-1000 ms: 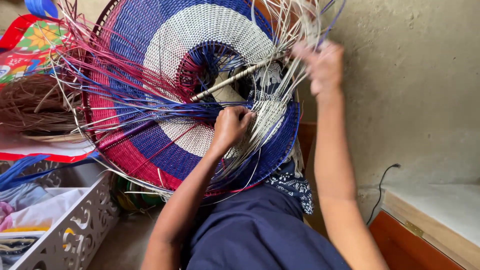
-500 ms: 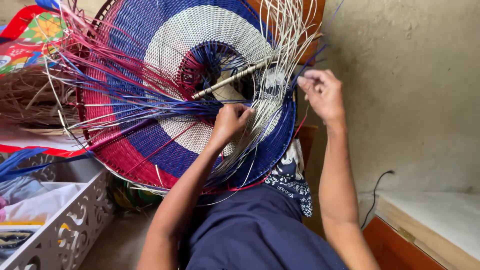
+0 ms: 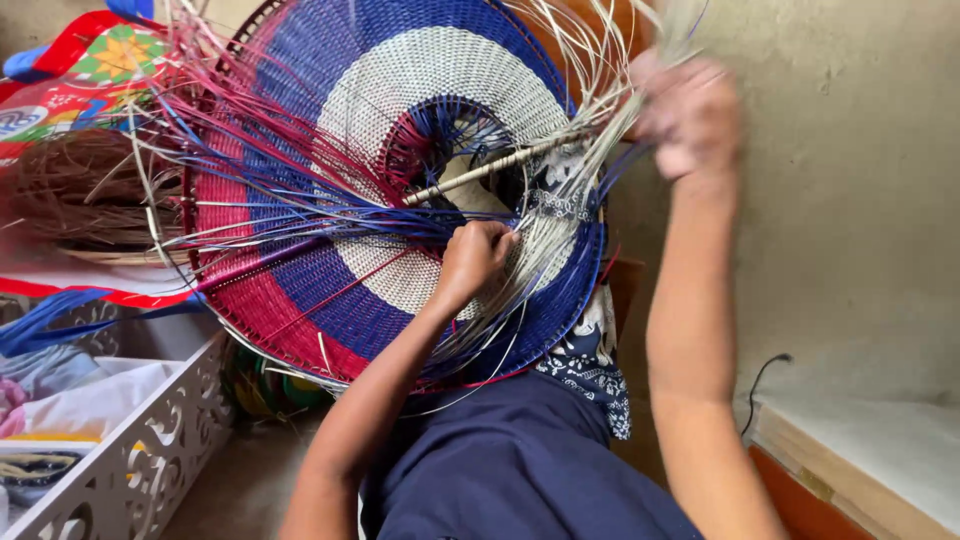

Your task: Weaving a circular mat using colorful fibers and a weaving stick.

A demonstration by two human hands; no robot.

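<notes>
Against the plaster wall (image 3: 850,200), the round woven panel (image 3: 400,190) leaned across the lap. Left hand (image 3: 472,258) pinched strands by its hub; right hand (image 3: 690,115), blurred, had risen, seemingly gripping pale strands (image 3: 585,160).

Both forearms are bare from the elbow down, with no sleeves, watch or bangles showing. The left hand (image 3: 472,258) and right hand (image 3: 688,112) wear no gloves; the right one is blurred. The lap is covered by plain dark navy cloth, and a navy-and-white patterned fabric hangs beside it
</notes>
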